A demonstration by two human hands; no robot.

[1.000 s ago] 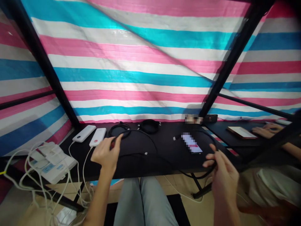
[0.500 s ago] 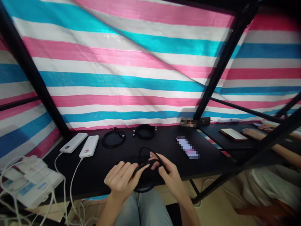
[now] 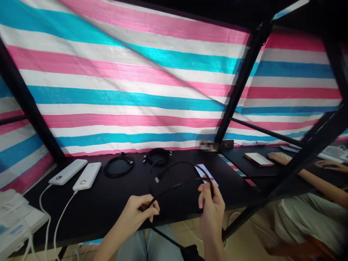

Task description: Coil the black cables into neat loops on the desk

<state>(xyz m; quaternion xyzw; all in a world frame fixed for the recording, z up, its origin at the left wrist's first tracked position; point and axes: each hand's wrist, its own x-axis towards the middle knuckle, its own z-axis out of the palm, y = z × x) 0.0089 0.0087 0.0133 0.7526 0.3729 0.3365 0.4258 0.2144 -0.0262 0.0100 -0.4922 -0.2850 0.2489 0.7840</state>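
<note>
My left hand (image 3: 141, 211) pinches a black charging cable (image 3: 176, 167) near the front table edge. My right hand (image 3: 211, 206) grips another stretch of the same cable, which arcs in a loop between them above the black table (image 3: 174, 206). A plug end (image 3: 157, 179) hangs free inside the loop. Behind the loop lies a phone (image 3: 206, 174), its screen partly blurred and crossed by the cable. Two coiled black cables (image 3: 119, 165) (image 3: 157, 157) lie at the table's back edge, apart from my hands.
Two white power banks (image 3: 72, 174) with white cords sit at the table's left. A white multi-port charger (image 3: 16, 221) sits at lower left. To the right, past a black metal frame (image 3: 244, 98), a co-worker's hand (image 3: 278, 157) rests near a tablet (image 3: 258, 158). Striped tarpaulin (image 3: 122, 98) forms the wall.
My hands have moved apart from close together, opening the cable into a wider loop above the table. The view has swung, shifting the table and its objects left in the picture.
</note>
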